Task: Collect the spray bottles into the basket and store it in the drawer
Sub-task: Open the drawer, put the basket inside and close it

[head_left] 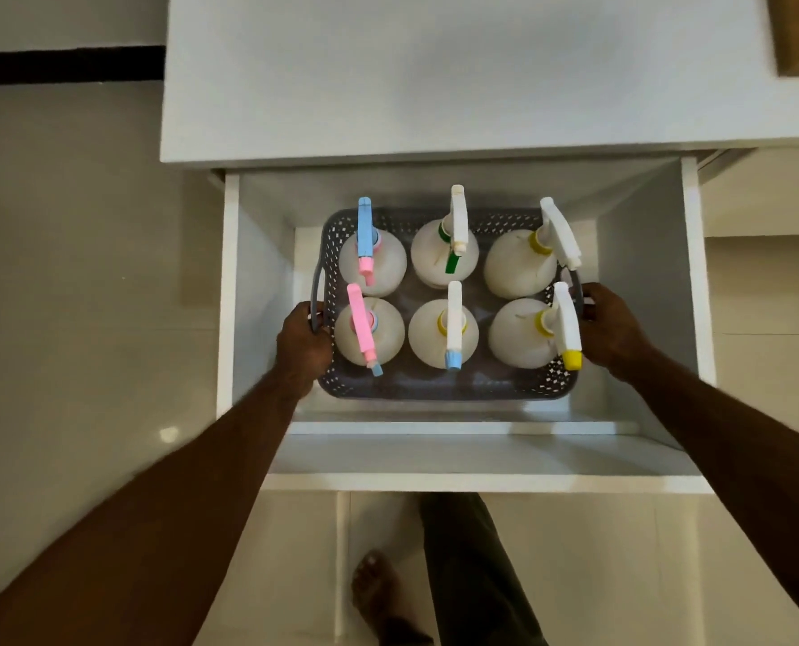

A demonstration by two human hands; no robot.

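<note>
From the head camera, looking straight down, the grey perforated basket sits low inside the open white drawer, nearer the drawer's back wall than its front edge and with a gap to both side walls. Six white spray bottles stand upright in it in two rows of three, packed shoulder to shoulder so none can tip; their trigger heads all point roughly toward the front edge, which keeps the nozzles from catching on each other. Among them are a blue-and-pink-headed bottle at the back left corner of the basket and a yellow-nozzled bottle at the front right corner. The left hand is curled around the basket's left handle, and the right hand is wrapped over the handle on the opposite side, a two-sided hold that keeps the loaded basket level. Whether the basket already rests on the drawer floor or hangs just above it cannot be told. Judging by this, collecting is done and what remains is to let go and push the drawer shut under the white countertop.
</note>
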